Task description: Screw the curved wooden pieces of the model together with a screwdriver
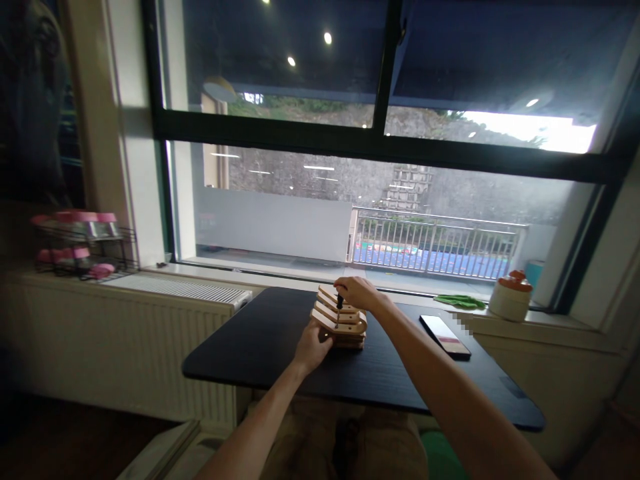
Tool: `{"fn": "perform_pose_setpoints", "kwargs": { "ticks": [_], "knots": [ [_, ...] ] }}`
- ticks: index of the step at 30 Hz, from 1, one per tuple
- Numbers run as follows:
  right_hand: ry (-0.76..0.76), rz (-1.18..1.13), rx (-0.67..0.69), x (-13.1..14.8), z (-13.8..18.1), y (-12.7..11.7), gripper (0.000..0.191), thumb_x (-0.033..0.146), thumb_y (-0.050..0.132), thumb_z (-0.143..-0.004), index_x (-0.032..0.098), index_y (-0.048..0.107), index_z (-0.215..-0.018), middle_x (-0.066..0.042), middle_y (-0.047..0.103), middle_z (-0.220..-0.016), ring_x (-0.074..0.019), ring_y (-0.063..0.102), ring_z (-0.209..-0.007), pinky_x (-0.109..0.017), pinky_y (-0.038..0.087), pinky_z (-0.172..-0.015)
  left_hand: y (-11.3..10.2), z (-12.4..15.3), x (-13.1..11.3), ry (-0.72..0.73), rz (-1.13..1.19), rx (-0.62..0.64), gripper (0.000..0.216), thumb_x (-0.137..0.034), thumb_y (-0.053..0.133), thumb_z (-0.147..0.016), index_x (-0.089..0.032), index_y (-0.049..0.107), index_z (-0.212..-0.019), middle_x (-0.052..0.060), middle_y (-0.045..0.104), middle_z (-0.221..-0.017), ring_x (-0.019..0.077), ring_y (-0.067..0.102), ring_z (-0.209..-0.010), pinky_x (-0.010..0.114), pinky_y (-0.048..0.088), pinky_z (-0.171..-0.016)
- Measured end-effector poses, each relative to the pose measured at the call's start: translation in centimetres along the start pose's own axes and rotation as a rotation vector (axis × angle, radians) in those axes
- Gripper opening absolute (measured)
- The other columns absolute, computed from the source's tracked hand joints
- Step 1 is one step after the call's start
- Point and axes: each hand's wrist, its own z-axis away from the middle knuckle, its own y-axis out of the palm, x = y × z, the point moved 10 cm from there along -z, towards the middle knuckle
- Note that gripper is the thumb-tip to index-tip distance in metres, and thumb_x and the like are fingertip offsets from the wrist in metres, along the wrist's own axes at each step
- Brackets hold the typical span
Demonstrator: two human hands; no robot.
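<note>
A stack of light wooden pieces point(345, 319), fanned out in layers, sits near the middle of a small black table point(260, 347). My left hand point(313, 345) is closed against the stack's near left side, holding it. My right hand point(356, 292) is above the stack, fingers wrapped round a small dark-handled screwdriver point(339, 308) that stands upright with its tip down on the top wooden piece.
A phone point(445, 336) lies on the table to the right. On the windowsill stand a white jar with an orange lid point(510, 297) and a green cloth point(460, 302). A wire rack with pink containers point(83, 243) is at the left, above a white radiator point(180, 290).
</note>
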Motion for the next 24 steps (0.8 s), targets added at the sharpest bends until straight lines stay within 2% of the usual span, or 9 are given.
{"fn": "perform_pose_setpoints", "kwargs": {
  "ticks": [7,16,24],
  "knots": [
    [-0.049,-0.058,0.041,0.33,0.04,0.53,0.035,0.026,0.032,-0.088,0.022,0.060,-0.109,-0.003,0.064,-0.104,-0.0149,0.056,-0.094,-0.020,0.036,-0.079,-0.45,0.01,-0.66,-0.033,-0.041,-0.002,0.036,-0.009,0.058,-0.066,-0.016,0.058,-0.101,0.005,0.060,-0.106,0.0165,0.054,-0.101,0.030,0.042,-0.091],
    [0.011,0.027,0.040,-0.12,0.15,0.36,0.039,0.036,0.030,-0.091,0.018,0.064,-0.099,-0.007,0.066,-0.096,-0.0157,0.058,-0.085,-0.022,0.035,-0.070,-0.17,0.03,-0.05,-0.009,-0.036,0.005,0.032,-0.011,0.058,-0.068,-0.016,0.058,-0.100,0.005,0.060,-0.106,0.0157,0.056,-0.099,0.028,0.043,-0.088],
    [0.042,0.053,0.009,-0.13,0.29,-0.07,0.038,0.033,0.031,-0.090,0.018,0.065,-0.095,-0.008,0.066,-0.093,-0.0155,0.058,-0.082,-0.022,0.034,-0.067,-0.15,0.02,-0.25,0.009,-0.024,0.003,0.032,-0.011,0.058,-0.068,-0.017,0.058,-0.100,0.005,0.060,-0.105,0.0158,0.056,-0.098,0.028,0.044,-0.087]
  ]
}}
